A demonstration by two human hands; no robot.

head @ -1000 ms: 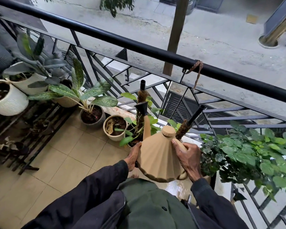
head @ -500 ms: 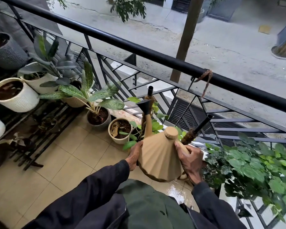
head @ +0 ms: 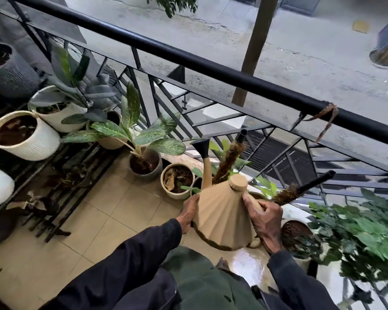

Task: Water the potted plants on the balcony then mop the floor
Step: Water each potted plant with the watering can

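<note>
**Floor** (head: 54,253): square beige tiles with dark grout and a wet, glossy patch (head: 246,262) at the near right.

**Standing on it, beside the railing** (head: 188,61):
- A grey pot (head: 143,174) with a variegated leafy plant.
- A cream pot (head: 177,194) just beside it, with dry brown leaves on its soil.

**At left:** a black metal rack (head: 61,175) stands on the tiles. It carries a white ribbed pot (head: 31,144) of bare soil.

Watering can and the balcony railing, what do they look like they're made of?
The watering can looks like moulded plastic: matte tan, with crisp pleated folds and a matching cap, though coated metal is possible. The railing looks like black-painted metal: a smooth round top bar with a faint sheen over thin straight bars.
</note>
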